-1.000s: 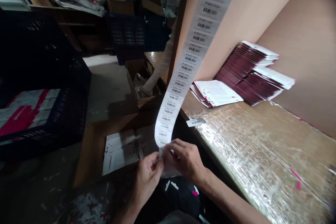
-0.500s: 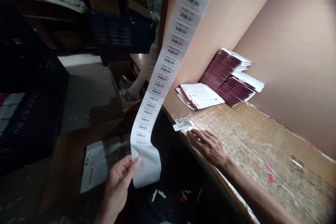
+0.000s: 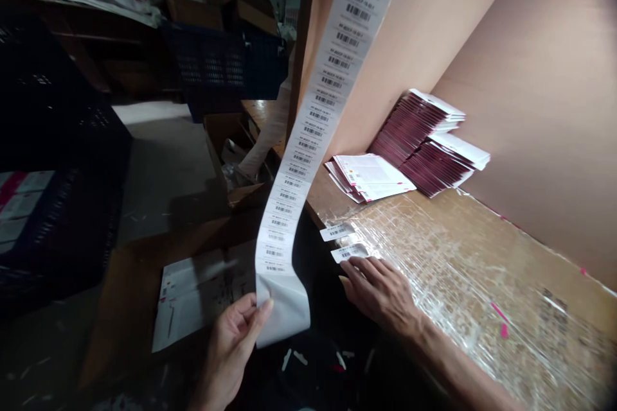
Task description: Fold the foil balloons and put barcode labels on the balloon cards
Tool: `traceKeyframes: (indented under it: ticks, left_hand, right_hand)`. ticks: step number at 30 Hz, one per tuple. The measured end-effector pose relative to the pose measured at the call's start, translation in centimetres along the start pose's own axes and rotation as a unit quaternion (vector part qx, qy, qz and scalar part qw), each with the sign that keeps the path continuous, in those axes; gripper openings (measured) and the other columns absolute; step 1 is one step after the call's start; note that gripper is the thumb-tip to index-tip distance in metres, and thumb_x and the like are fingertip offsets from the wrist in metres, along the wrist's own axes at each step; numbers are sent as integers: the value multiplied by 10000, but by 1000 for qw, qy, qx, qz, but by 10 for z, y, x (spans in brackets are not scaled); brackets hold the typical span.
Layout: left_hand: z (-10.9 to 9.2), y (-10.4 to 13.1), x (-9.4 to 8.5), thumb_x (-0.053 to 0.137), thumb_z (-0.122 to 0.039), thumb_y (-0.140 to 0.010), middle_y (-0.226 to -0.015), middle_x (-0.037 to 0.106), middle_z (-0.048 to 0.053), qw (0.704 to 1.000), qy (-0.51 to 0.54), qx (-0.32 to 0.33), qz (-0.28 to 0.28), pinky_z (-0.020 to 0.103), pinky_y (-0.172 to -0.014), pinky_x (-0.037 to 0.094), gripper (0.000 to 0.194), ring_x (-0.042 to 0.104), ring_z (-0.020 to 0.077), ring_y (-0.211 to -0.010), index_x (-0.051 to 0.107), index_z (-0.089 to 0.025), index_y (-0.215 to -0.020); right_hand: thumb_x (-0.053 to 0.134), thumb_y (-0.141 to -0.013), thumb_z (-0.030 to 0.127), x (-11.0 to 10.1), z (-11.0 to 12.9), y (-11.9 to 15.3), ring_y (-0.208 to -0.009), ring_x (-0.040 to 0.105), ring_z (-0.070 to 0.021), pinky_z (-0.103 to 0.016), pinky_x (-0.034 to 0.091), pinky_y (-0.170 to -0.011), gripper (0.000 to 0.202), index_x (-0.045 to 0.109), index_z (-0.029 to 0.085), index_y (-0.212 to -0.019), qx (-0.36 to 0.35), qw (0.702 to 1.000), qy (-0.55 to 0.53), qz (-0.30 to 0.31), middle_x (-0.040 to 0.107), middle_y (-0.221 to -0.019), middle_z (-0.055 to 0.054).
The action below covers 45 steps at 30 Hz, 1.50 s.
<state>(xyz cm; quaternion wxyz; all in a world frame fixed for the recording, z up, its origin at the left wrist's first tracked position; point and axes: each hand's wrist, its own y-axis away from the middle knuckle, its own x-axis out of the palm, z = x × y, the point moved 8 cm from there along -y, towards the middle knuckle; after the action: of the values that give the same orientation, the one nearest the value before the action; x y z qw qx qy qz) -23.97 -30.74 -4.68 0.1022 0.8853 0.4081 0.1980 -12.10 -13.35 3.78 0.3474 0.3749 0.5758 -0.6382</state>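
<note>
My left hand [image 3: 236, 340] pinches the bottom end of a long strip of white barcode labels [image 3: 308, 135] between thumb and fingers. Below the lowest printed label the strip is blank and curls back to the right. Fingertips of my right hand [image 3: 383, 292] are on one loose barcode label [image 3: 348, 253] at the table's near edge, with the thumb lower down; part of that label is under the fingers. Just beyond it a second barcode label [image 3: 337, 231] is lying at the same edge, its left end jutting out.
Stacked white-and-maroon packets [image 3: 429, 141] stand against the board wall, with flat printed packets [image 3: 371, 176] in front. The tabletop [image 3: 482, 257] is covered in clear film. At left are an open carton [image 3: 120, 308] with printed packets and dark blue crates [image 3: 212, 64].
A second barcode label now lies at the table edge under my right fingertips, nearer me than the first. My right hand has moved slightly nearer. My left hand still pinches the strip.
</note>
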Motion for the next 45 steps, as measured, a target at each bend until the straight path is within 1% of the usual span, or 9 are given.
traceKeyframes:
  ticks: [2, 5, 19, 24, 29, 31, 38, 41, 45]
  left_hand:
    - [1, 5, 7, 751, -388, -731, -610, 681, 17, 1000, -19, 5, 19, 210, -598, 479, 230, 601, 148, -590, 741, -162, -767]
    - [0, 10, 17, 747, -373, -737, -734, 728, 53, 998, -22, 21, 52, 264, -702, 527, 233, 655, 192, -685, 750, -158, -826]
    - [-12, 9, 13, 690, -323, -807, -1000, 740, 100, 993, 0, 66, 100, 294, -805, 514, 318, 666, 244, -933, 678, -152, -1075]
    - [-23, 8, 12, 669, -386, -809, -884, 742, 82, 992, 20, 59, 105, 271, -706, 522, 323, 669, 217, -799, 702, -149, -1026]
    - [-20, 1, 8, 685, -338, -810, -777, 740, 48, 995, -79, 51, 40, 208, -629, 497, 228, 641, 161, -692, 739, -143, -916]
    - [-20, 2, 10, 687, -317, -806, -762, 739, 31, 994, -88, 53, 34, 194, -623, 491, 222, 627, 141, -654, 741, -152, -944]
    - [-20, 5, 12, 701, -303, -783, -782, 745, 29, 992, -104, 61, 28, 202, -655, 504, 229, 655, 161, -694, 747, -155, -951]
    - [-17, 4, 8, 688, -344, -803, -753, 733, 19, 993, -100, 65, 22, 184, -631, 490, 246, 640, 144, -684, 738, -158, -957]
    - [-18, -3, -12, 739, -369, -763, -702, 713, -12, 996, -44, 75, -35, 140, -614, 460, 243, 608, 103, -670, 737, -173, -906]
  right_hand:
    - [529, -936, 300, 11, 5, 6, -749, 660, -181, -296, 509, -642, 335, 522, 197, -1255, 142, 975, -173, 2, 694, -985, -88]
    - [524, -929, 370, 49, 23, 17, -753, 665, -171, -278, 529, -625, 537, 346, 177, -1398, 294, 852, -432, 35, 678, -990, -87]
    - [685, -811, 436, 67, 31, 5, -641, 506, -98, -219, 418, -598, 507, 539, 150, -1203, 413, 628, -659, 16, 550, -734, 24]
    - [670, -825, 437, 70, 30, -1, -659, 544, -125, -243, 451, -607, 532, 514, 153, -1246, 376, 681, -628, 23, 561, -731, 16]
    - [586, -892, 379, 31, 32, -17, -934, 603, -236, -368, 479, -782, 418, 536, 181, -1257, 218, 932, -283, -57, 630, -1067, -121]
    - [528, -937, 314, 17, 53, -30, -895, 604, -209, -351, 453, -783, 261, 602, 196, -1158, 87, 978, -180, -57, 654, -1041, -105]
    - [449, -961, 190, 14, 94, -52, -559, 497, -131, -282, 363, -553, 264, 613, 175, -755, -90, 990, -105, -7, 585, -627, -6]
    - [474, -948, 236, 12, 76, -53, -580, 548, -122, -244, 397, -531, 243, 627, 169, -772, 39, 977, -208, -41, 622, -689, -24]
    - [468, -963, 338, 3, 7, -26, -461, 542, -101, -208, 443, -486, 237, 625, 169, -909, 312, 863, -372, -139, 571, -550, 38]
